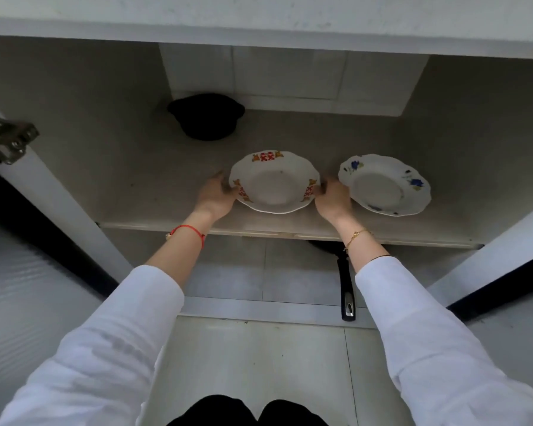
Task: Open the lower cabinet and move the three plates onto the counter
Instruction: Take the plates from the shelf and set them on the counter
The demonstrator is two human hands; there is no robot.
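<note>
Red-patterned plate [274, 182] lies flat, face up, gripped by left hand [214, 196], right hand [333, 199].

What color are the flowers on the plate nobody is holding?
Blue flowers on a white plate, seen in the head view.

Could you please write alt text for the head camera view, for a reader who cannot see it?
A person's left hand and right hand grip opposite edges of a red-patterned plate on the shelf of an open lower cabinet. A blue-flowered plate lies beside it on the right, a black pot behind.
</note>
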